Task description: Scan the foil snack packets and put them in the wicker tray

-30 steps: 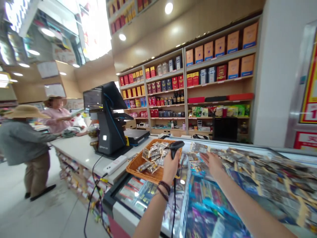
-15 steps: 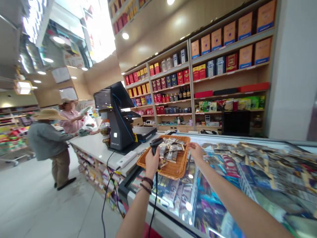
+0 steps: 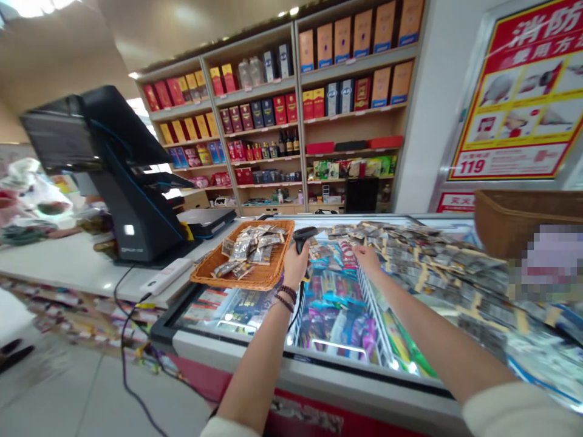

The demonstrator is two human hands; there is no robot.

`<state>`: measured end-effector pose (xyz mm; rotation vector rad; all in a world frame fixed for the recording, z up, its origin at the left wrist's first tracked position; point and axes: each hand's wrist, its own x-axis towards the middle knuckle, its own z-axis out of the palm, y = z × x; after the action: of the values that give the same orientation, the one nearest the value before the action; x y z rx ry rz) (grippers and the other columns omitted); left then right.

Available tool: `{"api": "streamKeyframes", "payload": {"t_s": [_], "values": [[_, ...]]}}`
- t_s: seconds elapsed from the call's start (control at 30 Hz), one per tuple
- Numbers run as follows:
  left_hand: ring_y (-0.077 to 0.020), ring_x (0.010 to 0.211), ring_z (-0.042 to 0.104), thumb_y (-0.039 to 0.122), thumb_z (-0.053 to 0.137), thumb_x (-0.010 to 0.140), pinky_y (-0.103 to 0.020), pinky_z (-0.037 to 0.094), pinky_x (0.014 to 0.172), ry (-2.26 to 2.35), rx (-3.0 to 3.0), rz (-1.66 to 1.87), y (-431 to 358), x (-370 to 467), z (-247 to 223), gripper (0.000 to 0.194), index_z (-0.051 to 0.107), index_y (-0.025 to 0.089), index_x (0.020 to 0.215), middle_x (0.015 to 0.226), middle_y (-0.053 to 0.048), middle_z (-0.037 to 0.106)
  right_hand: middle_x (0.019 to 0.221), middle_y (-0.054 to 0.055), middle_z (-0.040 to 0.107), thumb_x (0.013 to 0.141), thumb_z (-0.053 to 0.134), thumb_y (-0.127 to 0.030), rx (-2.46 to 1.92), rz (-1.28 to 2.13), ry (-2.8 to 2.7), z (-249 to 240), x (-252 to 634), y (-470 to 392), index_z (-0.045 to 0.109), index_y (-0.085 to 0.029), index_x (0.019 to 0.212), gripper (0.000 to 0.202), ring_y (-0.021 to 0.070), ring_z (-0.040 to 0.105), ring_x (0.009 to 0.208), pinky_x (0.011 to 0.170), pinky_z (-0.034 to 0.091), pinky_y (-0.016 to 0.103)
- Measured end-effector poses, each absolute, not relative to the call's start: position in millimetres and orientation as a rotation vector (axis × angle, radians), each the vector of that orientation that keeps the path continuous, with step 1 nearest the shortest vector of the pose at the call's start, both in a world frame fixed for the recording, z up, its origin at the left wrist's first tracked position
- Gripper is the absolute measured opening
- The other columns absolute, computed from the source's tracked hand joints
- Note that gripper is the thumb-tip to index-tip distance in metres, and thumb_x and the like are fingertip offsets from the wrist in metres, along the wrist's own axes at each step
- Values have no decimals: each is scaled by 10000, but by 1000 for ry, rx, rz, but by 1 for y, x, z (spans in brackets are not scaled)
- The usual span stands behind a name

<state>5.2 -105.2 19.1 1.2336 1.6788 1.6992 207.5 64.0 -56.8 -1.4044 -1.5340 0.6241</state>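
Note:
My left hand (image 3: 296,265), with dark beaded bracelets at the wrist, is wrapped round the handle of a black handheld scanner (image 3: 304,233). It is held over the glass-topped freezer (image 3: 237,351), just right of an orange wicker basket (image 3: 273,273). Small silvery packets (image 3: 248,246) lie heaped in the basket. My right hand (image 3: 365,258) hovers over the freezer near the left edge of a spread of small packets (image 3: 423,255). Its fingers are pressed together; whether something small is between them is hidden. The scanner's cable hangs below my left hand.
On the left a black register (image 3: 132,176) stands on a white counter (image 3: 36,267), with a flat scale (image 3: 207,221) and a white strip-shaped device (image 3: 166,276) near it. A brown basket (image 3: 528,224) sits at the right. Loose cables hang before the counter. Shelves of boxes line the back.
The view has swung to the right. The scanner in my left hand has moved from over the wicker basket to its right side. My right hand has moved away from the basket's edge, farther right.

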Motion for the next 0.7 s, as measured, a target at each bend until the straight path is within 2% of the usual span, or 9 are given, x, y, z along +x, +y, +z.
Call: {"api": "streamKeyframes", "payload": {"t_s": [0.1, 0.17, 0.27, 0.33, 0.43, 0.57, 0.63, 0.7], "values": [[-126, 465, 576, 516, 643, 956, -244, 443, 519, 1672, 1189, 1635, -91, 19, 3, 378, 536, 221, 746, 608, 18, 592, 1004, 127, 819, 992, 601, -423, -1512, 480, -1849, -49, 197, 55, 830, -215, 889, 325, 328, 726, 1144, 1040, 511, 431], [-123, 462, 573, 522, 661, 947, -241, 441, 523, 1674, 1191, 1618, -86, 21, -8, 386, 537, 222, 738, 604, 22, 588, 1172, 163, 795, 1025, 581, -513, -1591, 380, -1955, -46, 184, 48, 846, -194, 1014, 415, 350, 669, 1270, 1108, 463, 460], [-128, 464, 573, 541, 659, 939, -239, 435, 523, 1690, 1198, 1598, -82, 16, -21, 385, 545, 227, 747, 580, 32, 574, 1373, 189, 706, 964, 635, -681, -1692, 264, -1946, -45, 164, 41, 814, -205, 1204, 562, 389, 597, 1350, 1102, 456, 503], [-144, 474, 585, 571, 634, 945, -247, 438, 520, 1692, 1182, 1603, -81, 13, -27, 391, 545, 234, 767, 571, 30, 576, 1419, 201, 664, 908, 685, -731, -1695, 213, -1952, -45, 153, 41, 789, -205, 1254, 638, 402, 576, 1360, 1097, 454, 522], [-165, 484, 603, 617, 605, 952, -265, 448, 524, 1703, 1197, 1601, -80, 13, -32, 418, 540, 241, 780, 573, 16, 592, 1419, 209, 649, 873, 740, -714, -1649, 214, -2001, -48, 145, 47, 783, -191, 1223, 630, 410, 559, 1373, 1111, 438, 540], [-176, 499, 613, 630, 604, 957, -278, 453, 559, 1748, 1301, 1522, -79, 20, -32, 429, 554, 239, 788, 595, 3, 615, 1351, 182, 697, 768, 854, -655, -1555, 298, -1935, -57, 147, 62, 778, -215, 1073, 541, 407, 588, 1346, 1106, 453, 545], [-180, 531, 621, 617, 608, 958, -277, 454, 582, 1785, 1356, 1483, -79, 23, -32, 415, 561, 237, 800, 617, -1, 624, 1183, 147, 761, 707, 890, -630, -1397, 437, -1807, -64, 150, 69, 745, -222, 986, 515, 367, 683, 1198, 1044, 512, 517], [-182, 560, 628, 605, 615, 954, -276, 455, 604, 1810, 1384, 1458, -80, 24, -31, 401, 559, 235, 810, 639, -3, 625, 968, 94, 785, 694, 871, -635, -1172, 623, -1647, -70, 153, 74, 707, -229, 925, 496, 306, 750, 960, 922, 576, 471]]}}
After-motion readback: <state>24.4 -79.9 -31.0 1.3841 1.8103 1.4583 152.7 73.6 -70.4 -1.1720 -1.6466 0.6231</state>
